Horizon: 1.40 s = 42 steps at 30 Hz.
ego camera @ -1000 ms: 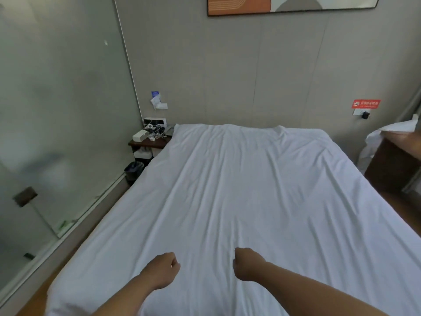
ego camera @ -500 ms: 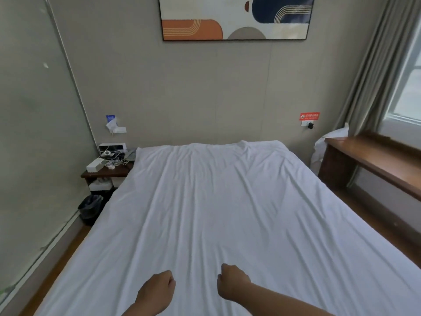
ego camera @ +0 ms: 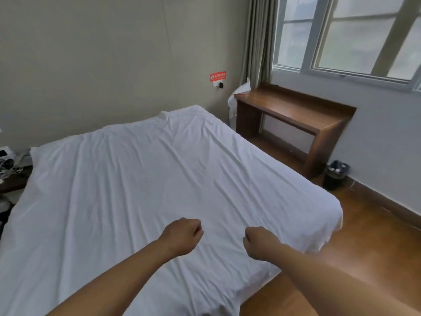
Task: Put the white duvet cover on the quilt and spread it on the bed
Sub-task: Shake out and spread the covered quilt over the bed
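The fingers (ego camera: 197,226) of the left hand (ego camera: 182,236) and of the right hand (ego camera: 258,242) are curling into loose fists that are gripping nothing, both hovering just over the near end of the white duvet cover (ego camera: 148,179), which is lying spread and lightly wrinkled across the whole bed. At two o'clock a wooden desk (ego camera: 293,110) is standing under the window (ego camera: 348,35), and at three o'clock a small black bin (ego camera: 336,175) is sitting on the wooden floor (ego camera: 376,226).
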Motion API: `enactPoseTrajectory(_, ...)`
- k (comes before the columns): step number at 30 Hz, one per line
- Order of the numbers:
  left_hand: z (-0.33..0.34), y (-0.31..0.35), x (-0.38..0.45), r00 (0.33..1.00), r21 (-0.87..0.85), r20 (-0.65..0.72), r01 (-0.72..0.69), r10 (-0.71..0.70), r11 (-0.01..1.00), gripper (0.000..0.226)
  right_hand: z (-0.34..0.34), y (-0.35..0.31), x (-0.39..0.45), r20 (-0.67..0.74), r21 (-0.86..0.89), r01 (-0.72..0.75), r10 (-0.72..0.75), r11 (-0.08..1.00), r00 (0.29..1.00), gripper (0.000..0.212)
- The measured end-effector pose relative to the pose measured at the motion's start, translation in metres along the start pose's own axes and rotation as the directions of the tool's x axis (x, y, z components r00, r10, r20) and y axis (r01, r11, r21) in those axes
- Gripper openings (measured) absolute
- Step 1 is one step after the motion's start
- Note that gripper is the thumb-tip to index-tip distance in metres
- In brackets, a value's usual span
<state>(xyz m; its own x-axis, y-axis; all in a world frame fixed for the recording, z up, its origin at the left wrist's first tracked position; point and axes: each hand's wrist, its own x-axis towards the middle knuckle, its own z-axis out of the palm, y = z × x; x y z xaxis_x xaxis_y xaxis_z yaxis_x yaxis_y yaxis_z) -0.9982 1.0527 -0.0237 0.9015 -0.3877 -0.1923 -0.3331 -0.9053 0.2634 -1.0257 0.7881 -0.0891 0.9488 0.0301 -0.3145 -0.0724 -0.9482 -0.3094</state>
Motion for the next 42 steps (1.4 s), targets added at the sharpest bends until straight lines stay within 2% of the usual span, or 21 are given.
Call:
enactPoseTrajectory(6, 0.024, 0.097, 0.067, 0.997, -0.015, 0.044, -0.055, 0.055, 0.998, 0.024, -0.014, 0.129, -0.007, 0.016, -0.023, -0.081, 0.082, 0.996, 0.997, 0.033)
enactPoseTrajectory(9, 0.025, 0.166, 0.110, 0.998, -0.045, 0.003, -0.063, 0.063, 0.997, 0.025, -0.058, 0.192, 0.004, -0.018, -0.039, -0.009, 0.008, 0.999, 1.000, 0.034)
enactPoseTrajectory(16, 0.030, 0.319, 0.198, 0.998, -0.160, -0.068, 0.000, -0.011, 0.987, 0.026, -0.179, 0.341, 0.018, -0.202, -0.093, 0.092, -0.109, 0.991, 0.973, 0.038)
enactPoseTrajectory(21, 0.040, 0.393, 0.263, 0.997, -0.271, -0.056, 0.032, -0.049, 0.962, 0.024, -0.227, 0.427, 0.049, -0.229, -0.174, 0.057, -0.096, 0.983, 0.969, 0.045)
enactPoseTrajectory(26, 0.049, 0.432, 0.335, 0.988, -0.421, -0.031, 0.127, -0.155, 0.898, 0.024, -0.247, 0.484, 0.115, -0.126, -0.107, 0.018, -0.031, 0.994, 0.992, 0.037)
enactPoseTrajectory(31, 0.064, 0.451, 0.438, 0.970, -0.491, -0.012, 0.208, -0.245, 0.846, 0.024, -0.281, 0.537, 0.208, -0.040, -0.148, 0.132, -0.140, 0.980, 0.989, 0.037)
enactPoseTrajectory(37, 0.057, 0.485, 0.591, 0.944, -0.479, 0.038, 0.305, -0.328, 0.823, 0.025, -0.347, 0.601, 0.341, 0.065, -0.126, 0.139, -0.132, 0.982, 0.989, 0.035)
enactPoseTrajectory(42, 0.010, 0.522, 0.710, 0.943, -0.418, -0.002, 0.302, -0.333, 0.857, 0.024, -0.412, 0.639, 0.438, 0.038, -0.077, 0.191, -0.188, 0.979, 0.981, 0.032)
